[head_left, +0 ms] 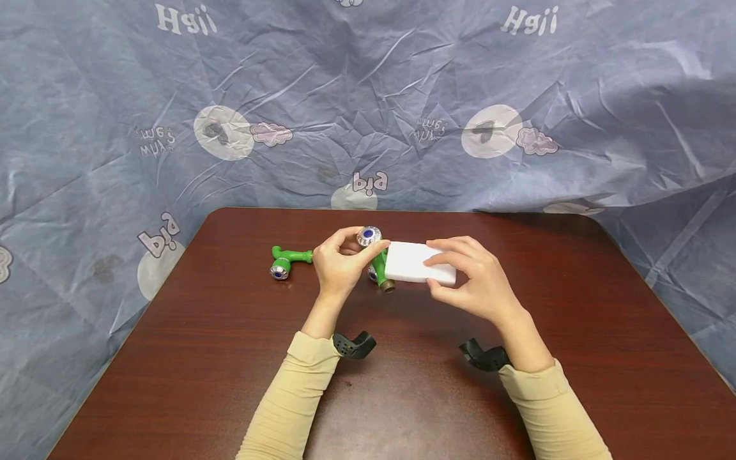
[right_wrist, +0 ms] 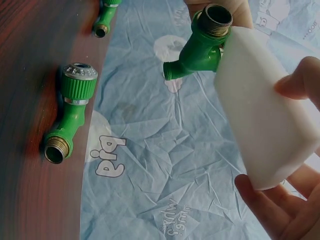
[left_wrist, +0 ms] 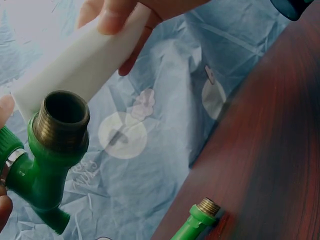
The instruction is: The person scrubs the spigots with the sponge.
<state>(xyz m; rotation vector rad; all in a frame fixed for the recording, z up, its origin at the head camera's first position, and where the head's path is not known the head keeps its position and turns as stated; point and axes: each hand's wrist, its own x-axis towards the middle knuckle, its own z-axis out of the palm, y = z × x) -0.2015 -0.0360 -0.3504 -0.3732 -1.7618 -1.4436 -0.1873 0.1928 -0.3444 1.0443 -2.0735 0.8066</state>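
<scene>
Nearest the person, two cream sleeves [head_left: 287, 396] reach forward over the dark red-brown table [head_left: 230, 358], each wrist wearing a black camera mount [head_left: 355, 345]. Just past those, both hands are raised a little above the tabletop, close together near its middle. The right hand [head_left: 477, 281] holds a white sponge block [head_left: 416, 263], fingers curled over its top and thumb under its near edge; the right wrist view shows the fingertips [right_wrist: 300, 82] pressing into its broad face. The block's left end touches a green plastic tap [head_left: 379, 260], which the left hand [head_left: 339, 262] grips with thumb and fingers closed around the body, its silver-and-blue knob [head_left: 368, 236] up at the fingertips. From the left wrist view, the tap's brass threaded mouth [left_wrist: 62, 117] points towards the camera, with the sponge lying right against it. Further left, a second green tap [head_left: 286, 260] lies on the table, untouched, well apart from the right hand and just beside the left. Beyond the table's far edge hangs a crumpled blue-grey printed cloth [head_left: 368, 96], covering the whole background
</scene>
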